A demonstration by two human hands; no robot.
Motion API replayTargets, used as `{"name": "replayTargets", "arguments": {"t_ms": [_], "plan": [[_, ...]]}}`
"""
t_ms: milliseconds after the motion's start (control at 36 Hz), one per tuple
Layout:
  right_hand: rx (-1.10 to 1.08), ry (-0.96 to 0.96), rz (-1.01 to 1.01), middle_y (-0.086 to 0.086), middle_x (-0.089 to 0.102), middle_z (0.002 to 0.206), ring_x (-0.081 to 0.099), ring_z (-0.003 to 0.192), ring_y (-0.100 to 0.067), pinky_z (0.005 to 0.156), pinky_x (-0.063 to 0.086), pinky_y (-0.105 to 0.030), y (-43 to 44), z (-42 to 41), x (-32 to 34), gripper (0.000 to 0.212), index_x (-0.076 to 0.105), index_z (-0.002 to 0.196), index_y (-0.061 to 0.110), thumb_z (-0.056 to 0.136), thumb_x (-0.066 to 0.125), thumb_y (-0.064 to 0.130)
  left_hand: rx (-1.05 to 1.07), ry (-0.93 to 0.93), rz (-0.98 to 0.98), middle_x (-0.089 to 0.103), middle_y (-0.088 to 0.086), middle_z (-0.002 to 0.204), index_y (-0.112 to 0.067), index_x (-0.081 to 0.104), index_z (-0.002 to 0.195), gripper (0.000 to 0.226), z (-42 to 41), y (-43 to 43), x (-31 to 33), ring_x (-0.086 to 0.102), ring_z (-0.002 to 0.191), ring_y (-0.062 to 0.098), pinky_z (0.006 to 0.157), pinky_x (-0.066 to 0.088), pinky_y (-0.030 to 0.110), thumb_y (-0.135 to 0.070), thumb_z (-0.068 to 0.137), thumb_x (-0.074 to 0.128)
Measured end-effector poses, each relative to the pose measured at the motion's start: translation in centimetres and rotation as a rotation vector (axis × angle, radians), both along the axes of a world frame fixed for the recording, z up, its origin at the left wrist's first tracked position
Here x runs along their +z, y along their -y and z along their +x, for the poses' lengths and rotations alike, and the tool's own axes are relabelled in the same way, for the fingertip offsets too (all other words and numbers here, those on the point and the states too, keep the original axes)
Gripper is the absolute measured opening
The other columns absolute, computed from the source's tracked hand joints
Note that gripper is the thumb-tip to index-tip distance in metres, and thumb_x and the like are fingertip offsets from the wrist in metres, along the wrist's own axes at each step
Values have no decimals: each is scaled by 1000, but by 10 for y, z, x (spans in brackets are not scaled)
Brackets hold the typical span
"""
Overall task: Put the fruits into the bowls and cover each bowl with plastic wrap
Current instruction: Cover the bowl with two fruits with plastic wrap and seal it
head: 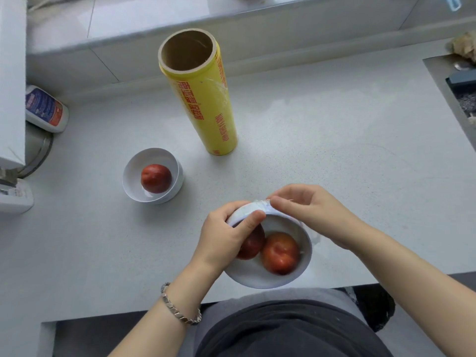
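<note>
Grey countertop (334, 140) carries two white bowls. Your near bowl (257, 279) holds a red fruit (280, 252) and a second fruit (253, 244), half hidden by your left hand (224, 235), which grips the far rim. Your right hand (304, 210) pinches plastic wrap (257, 205) there. Far bowl (128, 176) holds a single fruit (155, 178), uncovered. Wrap roll (206, 99) stands upright behind.

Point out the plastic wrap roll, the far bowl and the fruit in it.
plastic wrap roll (204, 106): head view, yellow side.
far bowl (132, 171): head view, bare inner wall.
fruit in far bowl (156, 178): head view, middle of its skin.
</note>
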State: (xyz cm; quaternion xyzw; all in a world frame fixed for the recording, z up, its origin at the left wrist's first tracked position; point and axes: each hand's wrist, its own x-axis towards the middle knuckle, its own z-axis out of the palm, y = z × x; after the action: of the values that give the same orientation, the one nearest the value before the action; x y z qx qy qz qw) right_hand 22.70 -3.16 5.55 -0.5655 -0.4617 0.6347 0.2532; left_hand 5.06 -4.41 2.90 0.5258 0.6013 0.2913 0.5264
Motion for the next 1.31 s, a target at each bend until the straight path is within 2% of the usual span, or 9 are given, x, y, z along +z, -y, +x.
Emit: {"name": "replayTargets", "arguments": {"t_ms": [194,333,528,667,833,944,1083,1194,1306], "plan": [[151,201,0,-16,72,92,61,79,-12,86,50,-37,-16,-10,8,22,71,85,6,81,66,27,-15,-70,25,70,-20,82,-39,65,82,42,-3,4,4,62,82,-4,75,46,11,-66,50,62],[101,164,-68,-5,61,73,54,73,-13,71,45,-23,-24,-6,7,24,64,73,7,90,56,23,-63,-107,31,66,-32,83,-47,62,78,36,-10,9,6,60,83,-9,74,43,5,-66,48,64],[80,253,-30,1,48,54,42,34,-1,43,37,-16,-24,-19,-3,28,47,69,12,96,44,18,-60,-69,53,67,-30,83,-45,63,83,38,-10,15,7,60,82,-9,74,42,5,-62,49,66],[82,166,-107,-1,48,56,41,36,-3,41,37,-13,-29,-14,-2,21,55,75,9,91,55,23,-50,-87,48,68,-27,84,-44,63,83,40,-10,12,7,61,83,-8,74,43,6,-64,48,65],[304,136,-325,1,47,59,44,44,-5,46,41,-14,-35,1,5,31,66,74,11,81,62,41,-93,-130,53,66,-31,83,-48,60,83,40,-14,9,7,59,86,-12,74,41,2,-66,47,64],[409,25,-423,5,46,52,42,47,-8,50,38,-16,-36,9,6,40,55,48,21,82,62,39,-109,-131,53,66,-23,90,-45,61,86,44,-15,8,7,59,87,-11,75,41,2,-66,47,63],[142,-230,-279,2,45,58,40,52,-8,54,38,-14,-25,6,-6,23,56,62,14,78,59,31,-138,-120,26,66,-31,81,-48,60,81,38,-17,9,7,57,85,-16,74,39,0,-64,46,64],[-12,-409,-246,2,67,84,58,76,-6,69,45,-16,-14,-5,-16,18,57,68,14,71,54,32,-186,-137,2,63,-27,90,-51,57,85,44,-17,9,7,56,88,-17,77,39,0,-66,44,63],[-207,-520,-315,1,71,69,66,64,-7,70,50,-21,-9,-15,-18,22,63,70,9,68,58,30,-195,-110,11,64,-31,85,-51,57,85,43,-17,8,9,58,87,-16,76,41,2,-63,44,65]]}}
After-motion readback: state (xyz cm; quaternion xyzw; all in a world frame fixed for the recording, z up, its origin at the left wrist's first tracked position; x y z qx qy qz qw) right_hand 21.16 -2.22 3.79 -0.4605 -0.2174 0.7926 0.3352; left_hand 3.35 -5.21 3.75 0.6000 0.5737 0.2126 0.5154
